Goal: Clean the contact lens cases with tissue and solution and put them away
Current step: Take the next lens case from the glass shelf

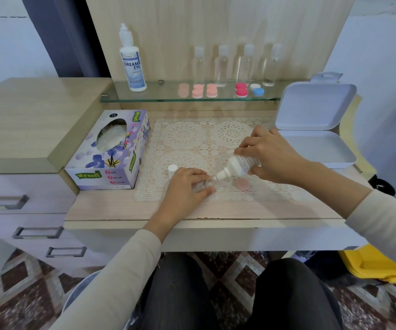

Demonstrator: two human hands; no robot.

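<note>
My right hand (pixel 269 154) grips a small white solution bottle (pixel 236 166), tilted with its nozzle pointing down-left. The nozzle tip sits over a clear, open contact lens case (pixel 212 184) on the lace mat (pixel 192 139). My left hand (pixel 185 186) holds that case between thumb and fingers and hides its left half. A pink lid (pixel 243 185) lies flat on the mat just right of the case. The bottle's white cap (pixel 172 169) stands on the mat left of my left hand.
A tissue box (pixel 111 151) sits left of the mat. An open white box (pixel 311 129) stands at the right. The glass shelf (pixel 168 99) carries a large solution bottle (pixel 131 60), several clear bottles (pixel 222 65) and several closed lens cases (pixel 211 90).
</note>
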